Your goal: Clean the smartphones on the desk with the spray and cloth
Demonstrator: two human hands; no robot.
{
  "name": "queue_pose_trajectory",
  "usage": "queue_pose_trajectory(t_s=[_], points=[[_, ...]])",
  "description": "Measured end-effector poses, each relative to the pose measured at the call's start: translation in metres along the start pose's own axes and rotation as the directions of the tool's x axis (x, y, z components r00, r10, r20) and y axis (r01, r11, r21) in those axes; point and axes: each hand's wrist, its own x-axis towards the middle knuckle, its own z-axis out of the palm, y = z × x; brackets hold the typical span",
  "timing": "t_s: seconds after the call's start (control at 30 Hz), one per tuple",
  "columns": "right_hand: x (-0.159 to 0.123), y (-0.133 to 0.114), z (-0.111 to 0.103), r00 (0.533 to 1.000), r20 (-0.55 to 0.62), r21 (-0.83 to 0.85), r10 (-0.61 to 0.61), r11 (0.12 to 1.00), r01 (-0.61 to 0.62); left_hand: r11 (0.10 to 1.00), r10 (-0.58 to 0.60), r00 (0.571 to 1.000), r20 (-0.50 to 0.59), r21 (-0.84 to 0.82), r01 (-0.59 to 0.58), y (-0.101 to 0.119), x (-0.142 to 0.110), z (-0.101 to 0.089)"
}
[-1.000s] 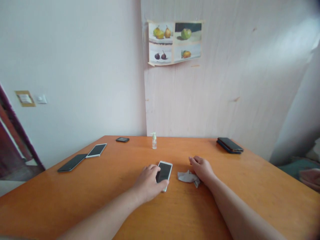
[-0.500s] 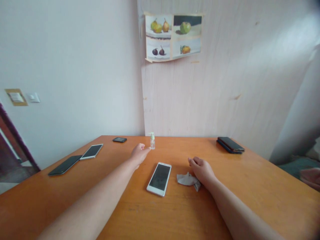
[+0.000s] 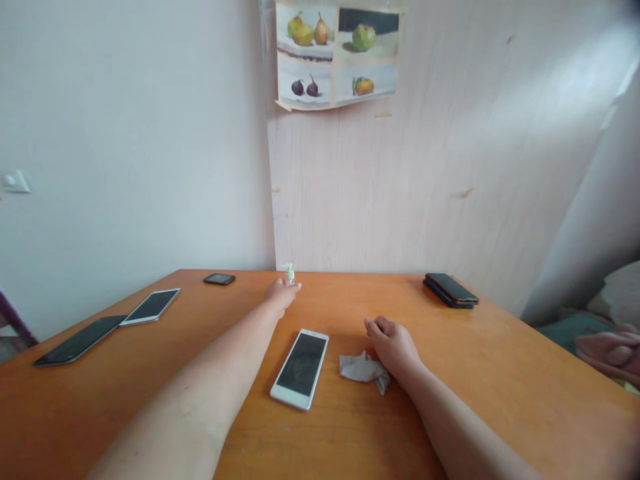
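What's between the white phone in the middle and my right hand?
The grey cloth lies between the white phone and your right hand, as the head view shows.

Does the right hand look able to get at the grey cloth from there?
Most likely yes: the right hand rests right by the grey cloth, and nothing seems to lie between them.

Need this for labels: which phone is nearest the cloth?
The white phone just left of the cloth; the other white one lies far left, beside a dark phone.
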Motion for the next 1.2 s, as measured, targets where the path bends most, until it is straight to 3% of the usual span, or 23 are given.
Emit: queue_pose_trajectory(t_s=[0.13,0.27,0.4,0.5,0.6,0.7,0.8,0.87,1.0,1.13,1.2], points=[[-0.001,-0.003,-0.002,1.0,0.003,-0.009,0.007,1.0,-0.007,0.99,-0.053,0.998,-0.026,-0.134,0.049,0.003,-0.008,0.001],[-0.002,-0.005,-0.004,0.999,-0.033,0.015,0.015,1.0,-0.014,0.969,-0.01,1.0,-0.015,-0.248,0.006,0.015,-0.032,-0.012],[-0.006,-0.015,-0.013,0.986,-0.167,0.127,0.017,0.992,0.005,0.922,0.108,0.986,0.13,-0.383,-0.051,0.03,-0.075,-0.03],[-0.016,-0.032,-0.02,0.977,-0.206,0.299,-0.054,0.947,0.115,0.881,0.196,0.946,0.259,-0.469,-0.054,0.04,-0.115,-0.042],[-0.034,-0.054,-0.019,0.979,-0.114,0.526,-0.17,0.826,0.204,0.844,0.252,0.882,0.398,-0.536,0.001,0.047,-0.153,-0.053],[-0.055,-0.072,-0.013,0.946,0.084,0.695,-0.314,0.699,0.17,0.817,0.317,0.827,0.465,-0.577,0.011,0.05,-0.186,-0.06],[-0.069,-0.086,-0.01,0.859,0.271,0.732,-0.434,0.672,0.108,0.831,0.33,0.804,0.495,-0.557,0.002,0.05,-0.209,-0.06],[-0.075,-0.091,-0.011,0.833,0.325,0.72,-0.448,0.688,0.089,0.833,0.349,0.792,0.5,-0.554,-0.018,0.048,-0.218,-0.057],[-0.076,-0.088,-0.014,0.871,0.339,0.685,-0.356,0.728,0.031,0.819,0.315,0.868,0.384,-0.571,-0.044,0.04,-0.22,-0.052],[-0.074,-0.08,-0.014,0.919,0.358,0.641,-0.164,0.759,-0.115,0.887,0.234,0.946,0.224,-0.447,-0.114,0.023,-0.198,-0.054],[-0.075,-0.08,-0.015,0.937,0.334,0.644,-0.104,0.751,-0.146,0.88,0.186,0.968,0.171,-0.466,-0.086,0.013,-0.183,-0.058]])
